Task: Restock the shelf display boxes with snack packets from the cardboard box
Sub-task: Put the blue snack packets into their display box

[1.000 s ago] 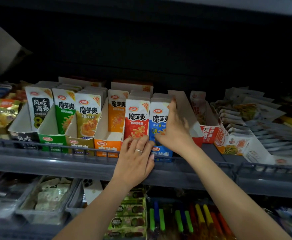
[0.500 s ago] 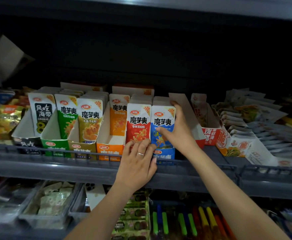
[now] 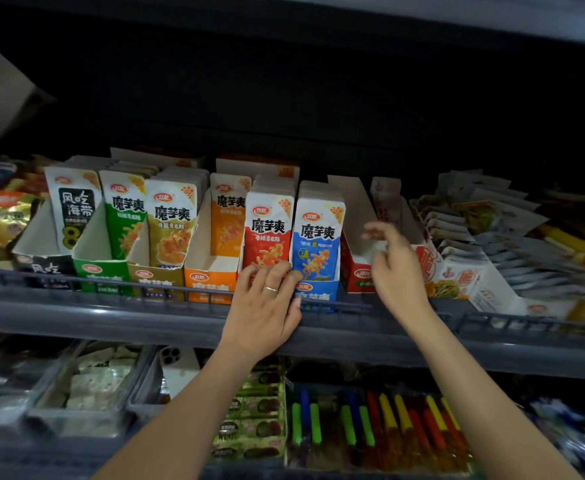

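A row of display boxes stands on the grey shelf (image 3: 145,317), each with upright snack packets. My left hand (image 3: 265,299), a ring on one finger, rests with its fingers on the front of the red display box, below the red packets (image 3: 267,230). Next to it the blue packets (image 3: 319,233) stand in the blue display box (image 3: 317,296). My right hand (image 3: 393,261) hovers blurred in front of the red-and-white display box (image 3: 357,268), fingers loosely spread, holding nothing. The cardboard box is not in view.
Left of the red box stand orange (image 3: 211,282), olive (image 3: 156,278), green (image 3: 102,275) and black (image 3: 41,268) display boxes. Loose white packets (image 3: 474,223) are piled at the right. A low rail (image 3: 492,322) runs along the shelf front. Clear tubs and coloured sticks fill the shelf below.
My right hand has let go of the blue packets and moved right, in front of the red-and-white box. The left hand stays on the red box's front.
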A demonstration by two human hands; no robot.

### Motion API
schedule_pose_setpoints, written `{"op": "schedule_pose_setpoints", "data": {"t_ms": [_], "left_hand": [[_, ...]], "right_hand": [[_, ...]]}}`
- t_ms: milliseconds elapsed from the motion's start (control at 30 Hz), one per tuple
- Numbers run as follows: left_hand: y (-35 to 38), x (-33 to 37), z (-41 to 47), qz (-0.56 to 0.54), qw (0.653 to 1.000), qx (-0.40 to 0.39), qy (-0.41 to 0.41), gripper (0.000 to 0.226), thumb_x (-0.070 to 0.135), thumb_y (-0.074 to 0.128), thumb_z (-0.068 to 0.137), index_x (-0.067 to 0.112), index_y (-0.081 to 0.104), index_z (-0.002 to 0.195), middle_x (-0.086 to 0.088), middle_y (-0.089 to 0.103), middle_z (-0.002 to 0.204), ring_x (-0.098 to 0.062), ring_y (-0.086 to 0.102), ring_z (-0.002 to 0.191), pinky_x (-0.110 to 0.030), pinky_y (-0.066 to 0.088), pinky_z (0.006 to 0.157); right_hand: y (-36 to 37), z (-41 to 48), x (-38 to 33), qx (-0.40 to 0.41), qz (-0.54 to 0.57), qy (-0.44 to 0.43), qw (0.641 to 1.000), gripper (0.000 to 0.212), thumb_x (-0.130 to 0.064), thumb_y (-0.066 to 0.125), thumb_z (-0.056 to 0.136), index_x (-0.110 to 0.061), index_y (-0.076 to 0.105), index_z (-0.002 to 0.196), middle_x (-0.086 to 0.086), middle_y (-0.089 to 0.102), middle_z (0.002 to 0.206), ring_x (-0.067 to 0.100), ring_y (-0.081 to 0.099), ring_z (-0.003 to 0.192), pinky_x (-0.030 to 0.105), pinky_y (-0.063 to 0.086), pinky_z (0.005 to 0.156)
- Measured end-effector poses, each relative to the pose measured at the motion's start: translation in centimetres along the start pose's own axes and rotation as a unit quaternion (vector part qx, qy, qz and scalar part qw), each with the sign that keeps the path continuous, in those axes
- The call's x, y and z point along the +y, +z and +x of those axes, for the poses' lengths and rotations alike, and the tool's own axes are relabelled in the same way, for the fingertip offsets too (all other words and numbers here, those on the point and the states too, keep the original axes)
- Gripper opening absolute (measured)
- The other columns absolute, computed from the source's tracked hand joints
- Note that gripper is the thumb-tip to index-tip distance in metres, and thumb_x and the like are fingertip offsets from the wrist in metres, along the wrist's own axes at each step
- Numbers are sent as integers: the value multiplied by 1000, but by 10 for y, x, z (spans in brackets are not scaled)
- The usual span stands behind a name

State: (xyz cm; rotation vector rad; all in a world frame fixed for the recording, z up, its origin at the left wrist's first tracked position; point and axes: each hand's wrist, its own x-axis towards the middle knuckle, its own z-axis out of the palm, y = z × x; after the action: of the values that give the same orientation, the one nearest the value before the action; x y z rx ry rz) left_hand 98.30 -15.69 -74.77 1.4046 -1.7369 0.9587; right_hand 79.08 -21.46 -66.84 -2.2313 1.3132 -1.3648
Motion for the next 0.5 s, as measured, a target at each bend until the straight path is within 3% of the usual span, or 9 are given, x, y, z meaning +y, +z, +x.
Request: {"op": "schedule_pose_setpoints", "data": {"t_ms": [100, 267, 367, 500], "left_hand": [[-1, 0, 0, -6, 1000, -4, 2, 31, 32, 38, 88, 15, 47, 112, -4, 40, 116, -21, 44, 96, -39, 30, 93], [-3, 0, 0, -21, 1000, 2, 3, 31, 31, 40, 87, 15, 47, 114, -5, 42, 116, -21, 44, 97, -38, 30, 93], [-3, 0, 0, -15, 1000, -7, 4, 31, 31, 40, 88, 15, 46, 113, -8, 51, 115, -22, 45, 98, -39, 31, 93], [-3, 0, 0, -7, 1000, -11, 2, 32, 32, 39, 88, 15, 46, 113, -10, 59, 113, -22, 44, 98, -39, 30, 93]], "right_hand": [[2, -8, 10, -97, -179, -26, 979, 43, -1, 44, 87, -17, 55, 125, 3, 56, 129, 20, 48, 120, 34, 30, 101], [11, -22, -2, -104, -202, 12, 974, 42, -8, 44, 88, -22, 53, 127, -1, 57, 129, 15, 44, 123, 27, 13, 94], [15, -30, -14, -98, -180, 8, 979, 38, -8, 45, 87, -20, 55, 121, 1, 61, 120, 20, 50, 116, 38, 19, 102], [10, -42, -24, -103, -186, -8, 977, 34, -9, 48, 85, -18, 57, 117, 5, 65, 109, 25, 56, 103, 38, 31, 95]]}}
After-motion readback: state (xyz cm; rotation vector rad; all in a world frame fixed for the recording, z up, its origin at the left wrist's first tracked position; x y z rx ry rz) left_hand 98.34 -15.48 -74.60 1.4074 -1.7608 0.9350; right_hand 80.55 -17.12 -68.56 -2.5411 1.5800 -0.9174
